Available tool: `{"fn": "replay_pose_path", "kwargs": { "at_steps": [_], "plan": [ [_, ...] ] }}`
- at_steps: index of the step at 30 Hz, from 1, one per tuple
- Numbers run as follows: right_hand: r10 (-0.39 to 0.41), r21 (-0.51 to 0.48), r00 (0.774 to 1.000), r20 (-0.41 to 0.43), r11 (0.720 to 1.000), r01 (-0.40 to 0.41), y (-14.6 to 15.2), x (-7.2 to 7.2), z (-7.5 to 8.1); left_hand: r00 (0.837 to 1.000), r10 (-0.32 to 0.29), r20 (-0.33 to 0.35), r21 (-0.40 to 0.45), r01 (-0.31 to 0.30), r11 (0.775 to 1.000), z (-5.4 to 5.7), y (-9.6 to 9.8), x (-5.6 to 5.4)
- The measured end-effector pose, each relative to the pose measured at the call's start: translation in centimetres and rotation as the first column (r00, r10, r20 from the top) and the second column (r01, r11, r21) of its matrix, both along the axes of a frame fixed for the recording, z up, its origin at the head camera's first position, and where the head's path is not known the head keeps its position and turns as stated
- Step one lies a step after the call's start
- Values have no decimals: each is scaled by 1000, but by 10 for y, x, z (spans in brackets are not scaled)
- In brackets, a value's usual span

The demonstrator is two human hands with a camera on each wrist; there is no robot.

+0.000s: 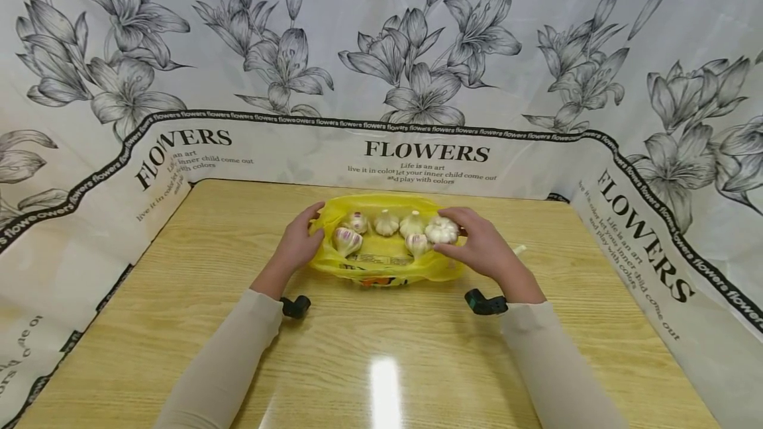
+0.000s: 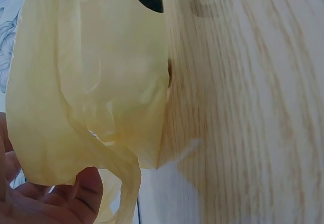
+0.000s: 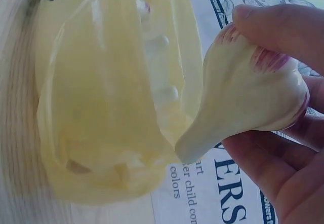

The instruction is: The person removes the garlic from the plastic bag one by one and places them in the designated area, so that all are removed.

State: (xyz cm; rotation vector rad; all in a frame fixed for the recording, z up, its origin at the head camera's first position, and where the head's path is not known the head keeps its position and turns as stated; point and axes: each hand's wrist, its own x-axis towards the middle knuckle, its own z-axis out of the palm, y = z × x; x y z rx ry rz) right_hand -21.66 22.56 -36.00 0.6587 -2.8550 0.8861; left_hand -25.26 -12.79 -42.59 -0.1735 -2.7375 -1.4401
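A yellow plastic bag lies on the table with its mouth spread wide. Several garlic bulbs, white with purple streaks, sit inside, among them one bulb at the left. At the bag's left rim, my left hand holds the plastic; its curled fingers show by the bag's edge in the left wrist view. My right hand grips a garlic bulb between thumb and fingers, above the bag's right end. The bulb's stem points toward the bag in the right wrist view.
The bag rests on a light wood-grain table. A small pale piece lies right of the right hand. White cloth with printed flowers hangs around the back and sides. Each wrist carries a small black device.
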Motion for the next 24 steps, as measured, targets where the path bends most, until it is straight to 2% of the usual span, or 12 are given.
{"fn": "replay_pose_path", "kwargs": {
  "at_steps": [17, 24],
  "plan": [
    [-72, 28, 996, -59, 997, 74, 42, 5, 4, 998, -5, -55, -71, 1, 998, 1, -2, 0],
    [-119, 24, 992, -44, 992, 120, 64, 3, 2, 996, -15, -82, -87, 8, 996, 0, -3, -1]
  ]
}}
